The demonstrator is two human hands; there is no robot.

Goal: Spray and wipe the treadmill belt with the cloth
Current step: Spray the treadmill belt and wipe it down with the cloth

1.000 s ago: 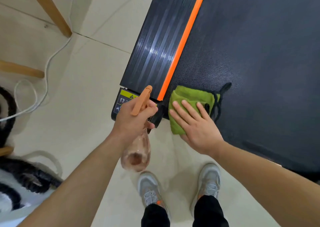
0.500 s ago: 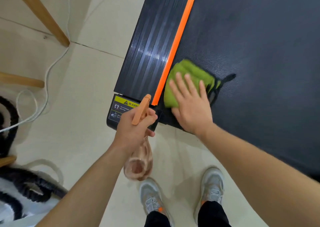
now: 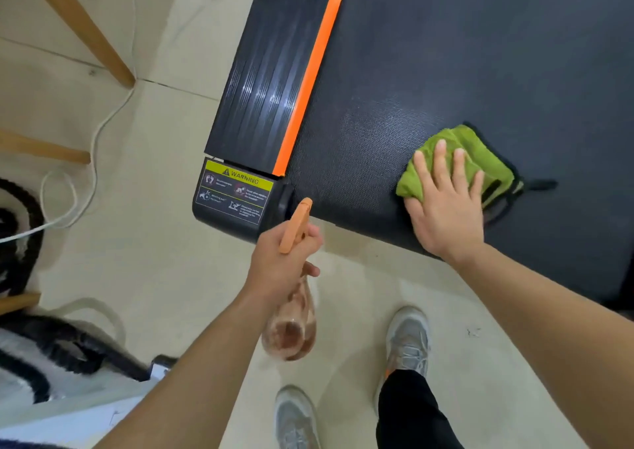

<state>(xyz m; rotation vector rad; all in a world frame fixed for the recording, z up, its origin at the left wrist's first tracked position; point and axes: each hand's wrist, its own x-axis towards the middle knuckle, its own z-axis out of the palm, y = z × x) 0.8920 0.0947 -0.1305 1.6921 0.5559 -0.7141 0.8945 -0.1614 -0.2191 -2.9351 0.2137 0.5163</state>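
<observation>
The dark treadmill belt point(image 3: 446, 53) fills the upper right, edged by an orange stripe point(image 3: 308, 81) and a ribbed black side rail point(image 3: 264, 81). A folded green cloth point(image 3: 480, 153) lies on the belt near its rear edge. My right hand point(image 3: 446, 205) presses flat on the cloth, fingers spread. My left hand point(image 3: 278, 263) grips a clear spray bottle point(image 3: 291, 328) with an orange trigger head point(image 3: 296, 222), held over the floor just off the belt's rear corner. A damp sheen shows on the belt left of the cloth.
A yellow warning label point(image 3: 236, 191) marks the treadmill's rear corner. My two grey shoes point(image 3: 408, 338) stand on the pale tile floor. Wooden furniture legs point(image 3: 82, 26), a white cable point(image 3: 92, 160) and a black-and-white rug point(image 3: 27, 362) lie to the left.
My right hand has slid the cloth to the right along the belt, away from the orange stripe. My left hand still holds the bottle in about the same place.
</observation>
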